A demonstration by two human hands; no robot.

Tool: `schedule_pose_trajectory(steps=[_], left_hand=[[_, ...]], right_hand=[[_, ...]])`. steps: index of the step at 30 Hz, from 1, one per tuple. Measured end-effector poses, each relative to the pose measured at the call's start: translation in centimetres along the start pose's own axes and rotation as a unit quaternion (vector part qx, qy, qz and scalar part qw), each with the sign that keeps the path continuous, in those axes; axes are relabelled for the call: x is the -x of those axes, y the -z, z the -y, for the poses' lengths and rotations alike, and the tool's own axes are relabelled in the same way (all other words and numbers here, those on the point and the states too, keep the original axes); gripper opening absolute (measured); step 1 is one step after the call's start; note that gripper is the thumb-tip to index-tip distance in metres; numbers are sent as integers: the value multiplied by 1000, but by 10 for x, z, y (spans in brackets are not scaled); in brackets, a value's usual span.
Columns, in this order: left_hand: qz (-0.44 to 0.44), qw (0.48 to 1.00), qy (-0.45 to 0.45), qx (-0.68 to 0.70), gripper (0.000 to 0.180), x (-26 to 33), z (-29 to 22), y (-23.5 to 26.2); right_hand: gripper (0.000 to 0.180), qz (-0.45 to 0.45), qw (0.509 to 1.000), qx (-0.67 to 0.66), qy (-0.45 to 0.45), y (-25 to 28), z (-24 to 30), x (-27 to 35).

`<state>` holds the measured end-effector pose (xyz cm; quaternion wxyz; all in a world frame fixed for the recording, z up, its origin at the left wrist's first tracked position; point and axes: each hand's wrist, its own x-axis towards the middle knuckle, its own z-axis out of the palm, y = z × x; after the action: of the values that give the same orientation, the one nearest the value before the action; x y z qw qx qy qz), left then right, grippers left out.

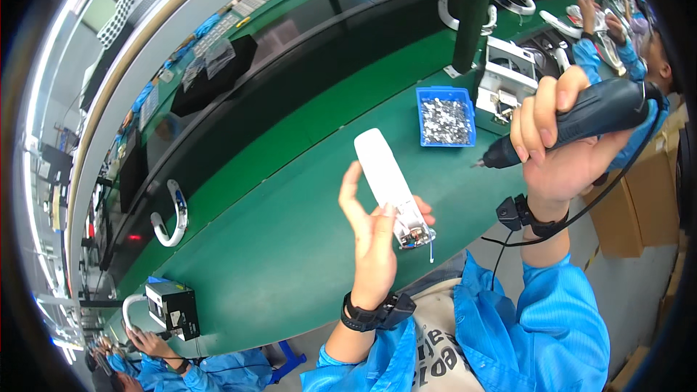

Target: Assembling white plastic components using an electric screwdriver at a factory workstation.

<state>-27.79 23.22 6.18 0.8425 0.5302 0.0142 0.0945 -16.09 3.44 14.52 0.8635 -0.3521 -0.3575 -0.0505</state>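
The single view looks down from the person's head, through the left of two side-by-side fisheye cameras, out over the green desk (290, 239). The left hand (373, 236) and right hand (563, 165) are near the lens, while the wide frame spans from one co-worker (236, 370) at lower left to a second co-worker (588, 59) at upper right.

Dark lettering (438, 367), pale shirt (430, 306), partly hidden

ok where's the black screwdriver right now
The screwdriver is in the right hand, right of centre in the head view, just right of the blue tray.
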Motion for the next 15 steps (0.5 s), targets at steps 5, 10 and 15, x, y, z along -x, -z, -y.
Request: schedule_pose_trajectory(steps=[5, 10, 15], left_hand=[[-70, 995, 62, 38, 38, -6, -15, 43], [-33, 995, 63, -72, 42, -31, -32, 77], [57, 965, 55, -250, 36, -114, -64, 124]], right_hand=[[92, -122, 973, 169, -103, 34, -23, 36], [94, -106, 960, 228, -121, 73, -37, 66], [83, -99, 949, 283, -93, 74, -42, 67]])
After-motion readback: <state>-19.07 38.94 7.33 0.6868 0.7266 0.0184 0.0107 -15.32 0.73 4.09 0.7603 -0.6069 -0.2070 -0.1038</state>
